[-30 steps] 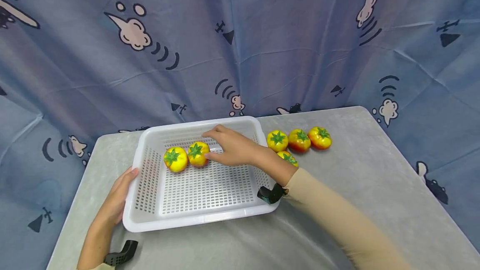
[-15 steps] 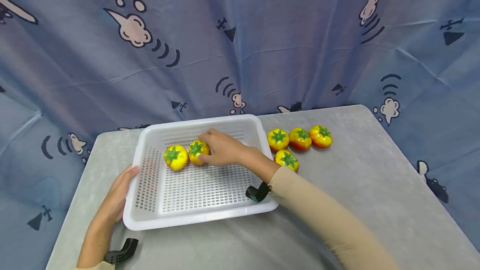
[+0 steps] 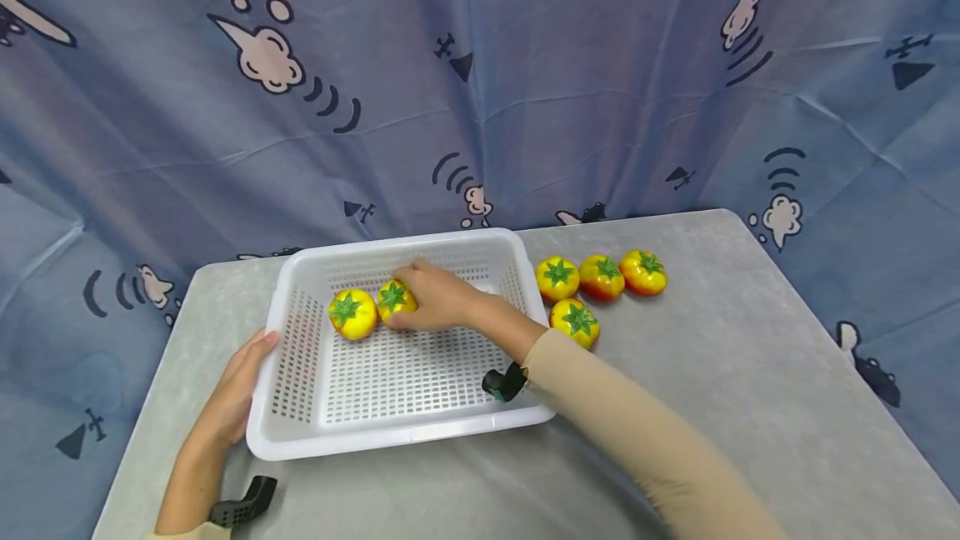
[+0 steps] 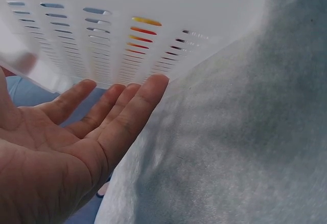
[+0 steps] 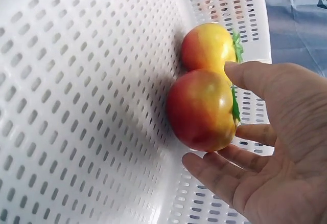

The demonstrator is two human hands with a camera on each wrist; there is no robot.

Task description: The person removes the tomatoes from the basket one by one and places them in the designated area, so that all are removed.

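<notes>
1. Shifted a bit left since a second ago: right hand [image 3: 433, 297], now in closer on the near tomato [image 3: 392, 300] inside the white basket [image 3: 337, 445].
2. Curved round that near tomato, thumb one side, fingers the other; can't tell how firmly.
3. As for left hand [image 3: 238, 386]: fingers mostly straight against the basket's left outer wall, not curled round anything, well away from the fruit.
4. Nearest by far: right hand, with near tomato just to its left. Roundish, no real long axis, and snug beside the other tomato [image 3: 352, 315] further left.
</notes>
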